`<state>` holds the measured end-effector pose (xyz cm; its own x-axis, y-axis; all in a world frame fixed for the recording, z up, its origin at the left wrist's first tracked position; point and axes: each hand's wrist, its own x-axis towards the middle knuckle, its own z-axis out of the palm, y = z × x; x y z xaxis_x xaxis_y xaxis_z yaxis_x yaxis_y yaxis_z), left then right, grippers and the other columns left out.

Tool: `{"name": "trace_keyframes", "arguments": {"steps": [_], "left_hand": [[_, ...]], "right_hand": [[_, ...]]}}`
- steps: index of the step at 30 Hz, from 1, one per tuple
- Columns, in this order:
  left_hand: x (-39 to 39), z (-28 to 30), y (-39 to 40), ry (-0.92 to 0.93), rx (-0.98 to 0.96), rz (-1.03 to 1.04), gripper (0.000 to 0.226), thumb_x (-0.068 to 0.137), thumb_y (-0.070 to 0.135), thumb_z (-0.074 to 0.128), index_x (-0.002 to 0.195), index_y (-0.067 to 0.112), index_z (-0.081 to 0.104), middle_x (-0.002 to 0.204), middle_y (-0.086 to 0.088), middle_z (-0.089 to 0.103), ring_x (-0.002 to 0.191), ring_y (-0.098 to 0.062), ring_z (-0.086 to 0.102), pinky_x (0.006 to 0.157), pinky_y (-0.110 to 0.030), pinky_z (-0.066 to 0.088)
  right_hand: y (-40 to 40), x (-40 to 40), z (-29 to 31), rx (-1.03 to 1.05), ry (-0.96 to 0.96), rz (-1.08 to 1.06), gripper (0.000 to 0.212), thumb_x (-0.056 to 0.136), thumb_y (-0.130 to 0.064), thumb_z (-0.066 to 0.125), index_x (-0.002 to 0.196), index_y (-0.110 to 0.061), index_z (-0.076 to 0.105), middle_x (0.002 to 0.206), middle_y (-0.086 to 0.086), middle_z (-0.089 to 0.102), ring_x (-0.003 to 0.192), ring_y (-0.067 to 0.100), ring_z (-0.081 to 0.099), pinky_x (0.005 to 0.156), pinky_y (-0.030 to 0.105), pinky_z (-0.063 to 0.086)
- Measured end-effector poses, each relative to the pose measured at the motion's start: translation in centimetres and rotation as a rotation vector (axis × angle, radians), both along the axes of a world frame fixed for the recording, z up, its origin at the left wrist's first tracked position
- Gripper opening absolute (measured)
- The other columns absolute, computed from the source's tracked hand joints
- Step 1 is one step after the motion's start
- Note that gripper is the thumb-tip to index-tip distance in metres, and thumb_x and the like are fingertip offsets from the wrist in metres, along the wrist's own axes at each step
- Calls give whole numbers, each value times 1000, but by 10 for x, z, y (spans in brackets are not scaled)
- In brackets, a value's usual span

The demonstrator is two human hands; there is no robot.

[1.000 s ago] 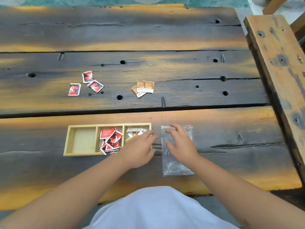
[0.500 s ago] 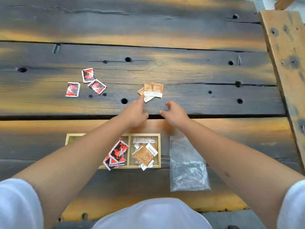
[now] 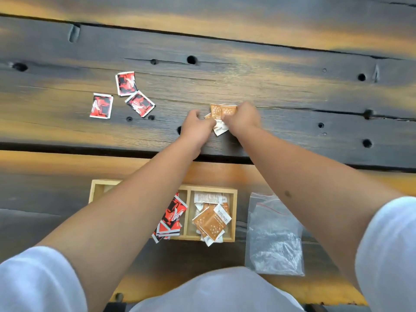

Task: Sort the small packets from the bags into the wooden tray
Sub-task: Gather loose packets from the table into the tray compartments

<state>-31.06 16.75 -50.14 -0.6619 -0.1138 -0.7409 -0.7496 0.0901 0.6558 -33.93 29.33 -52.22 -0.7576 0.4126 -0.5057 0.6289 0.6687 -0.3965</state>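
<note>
While unreadable, brown packets (image 3: 221, 111) meet both hands.

No legible text anywhere. Orange packets (image 3: 221, 111) between hands: white end shows dark print, too blurred to read. Orange packets in tray (image 3: 211, 221): white label with dark characters, white backs with fine print lines, none readable. Red packets (image 3: 126, 83) on table: white swoosh-like mark on red and black, no letters made out. Red packets in tray (image 3: 174, 212): same mark, unreadable. No numbers or signs seen.
</note>
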Motion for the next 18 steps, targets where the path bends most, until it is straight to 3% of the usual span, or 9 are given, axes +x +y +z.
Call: {"name": "trace_keyframes", "arguments": {"steps": [3, 6, 10, 15, 18], "left_hand": [[-4, -6, -1, -13, 75, 65, 61, 84, 11, 62, 141, 15, 40, 106, -2, 62, 88, -16, 67, 87, -37, 55], [-5, -7, -2, -1, 73, 5, 52, 85, 12, 63, 135, 14, 48, 113, -5, 65, 98, -18, 67, 90, -37, 54], [2, -6, -1, 103, 40, -131, 30, 82, 7, 65, 108, 23, 64, 93, 5, 69, 85, -11, 64, 77, -28, 52], [13, -8, -1, 214, -46, -312, 34, 81, 16, 74, 113, 21, 65, 104, 0, 71, 98, -18, 66, 87, -32, 54], [20, -1, -1, 262, -44, -409, 34, 85, 11, 70, 117, 20, 63, 104, 1, 68, 94, -15, 63, 80, -19, 50]], "right_hand": [[-4, 1, 0, -30, -10, 47, 49, 73, -35, 73, 115, -16, 55, 114, 6, 66, 116, 30, 56, 80, 34, 48], [-1, 8, 2, -75, -15, 137, 52, 76, -35, 74, 121, -25, 52, 117, 2, 63, 123, 26, 45, 81, 31, 38], [-4, 29, 6, -79, 36, 237, 46, 76, -37, 74, 119, -35, 57, 123, 2, 52, 122, 25, 39, 94, 37, 37], [-10, 54, 9, -176, 135, 236, 49, 76, -31, 73, 115, -18, 45, 107, 3, 57, 109, 30, 50, 92, 44, 43], [-9, 65, 15, -263, 142, 256, 67, 80, -25, 74, 131, -14, 33, 108, 6, 63, 99, 31, 61, 84, 43, 49]]}}
